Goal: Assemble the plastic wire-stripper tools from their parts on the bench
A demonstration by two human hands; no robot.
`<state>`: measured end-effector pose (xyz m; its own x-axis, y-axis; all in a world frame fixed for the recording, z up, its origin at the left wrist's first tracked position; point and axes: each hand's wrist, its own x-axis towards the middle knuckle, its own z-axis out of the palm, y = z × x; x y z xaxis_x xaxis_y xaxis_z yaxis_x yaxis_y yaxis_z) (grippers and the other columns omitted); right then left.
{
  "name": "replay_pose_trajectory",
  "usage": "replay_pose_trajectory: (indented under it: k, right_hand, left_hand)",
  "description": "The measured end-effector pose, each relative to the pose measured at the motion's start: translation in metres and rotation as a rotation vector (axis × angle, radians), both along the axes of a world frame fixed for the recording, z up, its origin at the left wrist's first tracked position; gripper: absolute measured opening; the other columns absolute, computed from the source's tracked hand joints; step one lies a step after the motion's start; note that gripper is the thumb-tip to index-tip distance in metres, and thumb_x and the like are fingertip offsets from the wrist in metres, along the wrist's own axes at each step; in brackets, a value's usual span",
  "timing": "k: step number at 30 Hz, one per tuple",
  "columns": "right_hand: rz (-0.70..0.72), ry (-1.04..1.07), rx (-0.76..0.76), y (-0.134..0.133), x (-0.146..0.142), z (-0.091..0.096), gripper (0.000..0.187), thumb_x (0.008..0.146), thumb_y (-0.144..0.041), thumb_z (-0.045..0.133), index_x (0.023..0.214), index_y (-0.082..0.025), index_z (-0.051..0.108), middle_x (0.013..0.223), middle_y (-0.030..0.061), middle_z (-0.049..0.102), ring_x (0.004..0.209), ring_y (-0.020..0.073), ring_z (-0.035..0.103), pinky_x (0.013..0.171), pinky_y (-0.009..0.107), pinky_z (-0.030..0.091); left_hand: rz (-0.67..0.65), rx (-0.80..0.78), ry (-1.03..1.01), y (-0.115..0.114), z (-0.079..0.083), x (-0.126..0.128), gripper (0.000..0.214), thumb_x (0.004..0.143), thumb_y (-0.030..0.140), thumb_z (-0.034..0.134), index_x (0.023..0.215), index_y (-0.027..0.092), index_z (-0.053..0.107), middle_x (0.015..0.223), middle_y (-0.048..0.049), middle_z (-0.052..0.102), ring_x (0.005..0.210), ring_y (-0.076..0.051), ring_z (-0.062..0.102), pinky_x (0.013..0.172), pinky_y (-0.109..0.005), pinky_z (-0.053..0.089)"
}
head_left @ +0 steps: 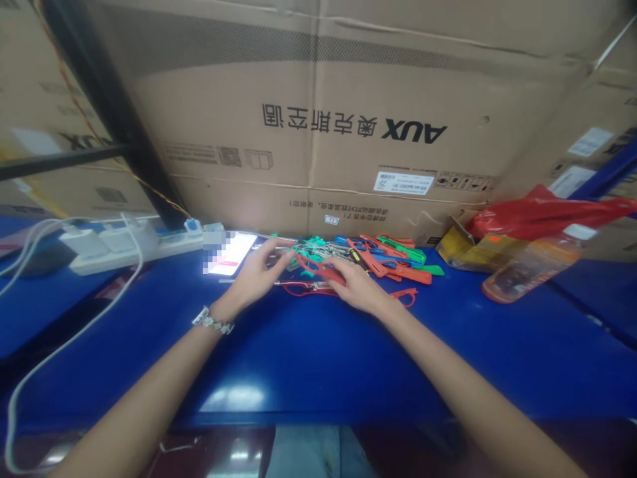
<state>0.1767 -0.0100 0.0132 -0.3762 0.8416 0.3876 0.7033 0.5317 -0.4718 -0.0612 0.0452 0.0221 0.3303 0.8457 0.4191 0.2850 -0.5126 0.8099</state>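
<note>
My left hand (259, 272), with a metal bracelet at the wrist, has its thumb and fingers closed at the left end of a thin red plastic piece (309, 267). The fingers of my right hand (359, 287) close on the right end of that piece. Its exact kind is too blurred to make out. Just beyond the hands lies a heap of small green pieces (313, 245) and thin metal rods. Box cutters in orange (408, 272), green (403, 249) and blue spread to the right of it. Another red looped piece (409, 295) lies on the blue table nearer me.
A lit phone (233, 255) lies left of my left hand, near a white power strip (119, 249) with plugs and cables. On the right stand a drink bottle (537, 265), a yellow box (462, 245) and a red plastic bag (542, 212). A large carton (318, 86) backs the blue table (318, 358).
</note>
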Motion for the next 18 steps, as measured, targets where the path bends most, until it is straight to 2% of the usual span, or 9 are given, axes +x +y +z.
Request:
replay_pose_trajectory:
  k: [2, 4, 8, 10, 13, 16, 18]
  right_hand:
    - [0.039, 0.025, -0.015, 0.004, -0.003, 0.001, 0.036, 0.091, -0.035, 0.064, 0.125, -0.024, 0.058, 0.124, 0.0069, 0.067, 0.115, 0.0243, 0.062, 0.100, 0.040, 0.047]
    - [0.054, 0.057, -0.028, 0.006, -0.005, 0.003, 0.046, 0.088, -0.046, 0.068, 0.127, -0.025, 0.058, 0.125, 0.0062, 0.067, 0.115, 0.0240, 0.063, 0.099, 0.039, 0.048]
    - [0.046, 0.030, -0.044, 0.006, -0.005, 0.005, 0.037, 0.092, -0.047, 0.063, 0.122, -0.025, 0.063, 0.118, 0.0049, 0.069, 0.109, 0.0221, 0.064, 0.097, 0.038, 0.049]
    - [0.032, -0.006, -0.042, 0.006, -0.005, 0.004, 0.032, 0.093, -0.045, 0.062, 0.118, -0.025, 0.065, 0.113, 0.0044, 0.069, 0.105, 0.0213, 0.064, 0.095, 0.038, 0.048]
    - [0.020, -0.052, -0.032, 0.007, -0.007, 0.000, 0.031, 0.093, -0.046, 0.062, 0.115, -0.025, 0.067, 0.113, 0.0056, 0.066, 0.103, 0.0213, 0.062, 0.094, 0.039, 0.047]
    - [0.027, -0.079, -0.022, 0.007, -0.011, -0.005, 0.031, 0.091, -0.048, 0.063, 0.113, -0.026, 0.068, 0.116, 0.0063, 0.063, 0.107, 0.0226, 0.059, 0.097, 0.042, 0.044]
    - [0.024, -0.091, -0.024, 0.007, -0.013, -0.008, 0.032, 0.091, -0.049, 0.064, 0.113, -0.027, 0.068, 0.117, 0.0059, 0.063, 0.111, 0.0237, 0.057, 0.100, 0.045, 0.041]
  left_hand:
    - [-0.120, -0.011, 0.038, 0.000, -0.003, -0.003, 0.033, 0.089, 0.046, 0.062, 0.108, 0.019, 0.068, 0.105, -0.0075, 0.072, 0.095, -0.022, 0.068, 0.087, -0.037, 0.054]
    - [-0.178, -0.024, 0.049, 0.001, -0.007, -0.005, 0.030, 0.090, 0.044, 0.063, 0.105, 0.019, 0.070, 0.103, -0.0073, 0.073, 0.095, -0.022, 0.068, 0.088, -0.038, 0.054]
    - [-0.193, -0.055, 0.076, 0.005, -0.010, -0.009, 0.027, 0.090, 0.040, 0.063, 0.104, 0.019, 0.071, 0.103, -0.0074, 0.073, 0.093, -0.021, 0.069, 0.087, -0.037, 0.055]
    - [-0.172, -0.036, 0.133, 0.007, -0.008, -0.013, 0.026, 0.091, 0.040, 0.061, 0.102, 0.019, 0.072, 0.103, -0.0070, 0.074, 0.094, -0.022, 0.069, 0.088, -0.037, 0.054]
    - [-0.072, 0.037, 0.231, 0.009, -0.003, -0.022, 0.029, 0.093, 0.043, 0.056, 0.099, 0.020, 0.072, 0.103, -0.0071, 0.074, 0.097, -0.023, 0.067, 0.087, -0.038, 0.053]
    - [0.009, 0.079, 0.262, 0.010, 0.000, -0.031, 0.031, 0.093, 0.044, 0.054, 0.098, 0.019, 0.072, 0.101, -0.0076, 0.075, 0.094, -0.023, 0.067, 0.084, -0.037, 0.052]
    - [0.009, 0.087, 0.286, 0.010, 0.000, -0.033, 0.031, 0.093, 0.044, 0.054, 0.096, 0.019, 0.072, 0.099, -0.0070, 0.075, 0.091, -0.023, 0.067, 0.081, -0.036, 0.052]
